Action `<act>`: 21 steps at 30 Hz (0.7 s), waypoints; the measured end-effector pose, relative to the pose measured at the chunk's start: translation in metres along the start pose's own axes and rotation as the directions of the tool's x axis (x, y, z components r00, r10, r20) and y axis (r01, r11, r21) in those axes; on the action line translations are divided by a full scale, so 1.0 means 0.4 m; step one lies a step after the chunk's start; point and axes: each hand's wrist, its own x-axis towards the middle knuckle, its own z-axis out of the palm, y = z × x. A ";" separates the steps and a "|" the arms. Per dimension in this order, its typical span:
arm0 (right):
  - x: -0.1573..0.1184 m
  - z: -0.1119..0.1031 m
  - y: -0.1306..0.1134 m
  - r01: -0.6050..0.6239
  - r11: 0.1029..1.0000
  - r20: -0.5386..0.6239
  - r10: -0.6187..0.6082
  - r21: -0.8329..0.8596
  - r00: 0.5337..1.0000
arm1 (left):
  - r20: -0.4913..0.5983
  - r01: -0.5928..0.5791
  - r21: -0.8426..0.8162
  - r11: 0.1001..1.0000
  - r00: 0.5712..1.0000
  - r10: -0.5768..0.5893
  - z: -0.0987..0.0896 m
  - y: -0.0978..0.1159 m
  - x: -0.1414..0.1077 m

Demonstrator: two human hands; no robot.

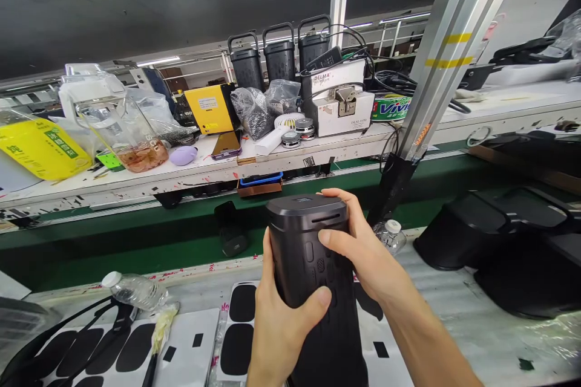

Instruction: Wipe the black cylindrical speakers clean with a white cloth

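A tall black plastic housing (302,266) with rounded corners stands slightly tilted between my two hands. Its front face has small oval buttons and a dotted grille, with a slot near the top edge. My left hand (284,320) wraps around its left side, the thumb lying across the front. Around the upper right corner, my right hand (363,248) grips with its thumb on the front just under the slot and its fingers over the top edge. The housing's lower end runs down past the bottom of the view. Below it lie white sheets with black rounded stickers (237,347).
Similar black housings (472,227) stand at the right. A water bottle (136,290) and a brush (158,338) lie at the left. The shelf (218,175) ahead carries a glass jug (136,139), a yellow box (211,109) and a white DELMA box (338,112). A metal post (447,60) rises at right.
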 end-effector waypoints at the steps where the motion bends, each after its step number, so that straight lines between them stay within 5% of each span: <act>1: 0.000 0.000 -0.001 -0.003 1.000 0.006 0.003 0.007 1.000 | -0.006 0.004 0.002 1.000 1.000 -0.004 0.001 0.001 -0.001; 21: -0.004 0.008 0.000 0.047 0.996 0.023 -0.045 -0.073 0.999 | -0.023 -0.027 0.016 1.000 0.999 0.027 -0.005 -0.013 -0.001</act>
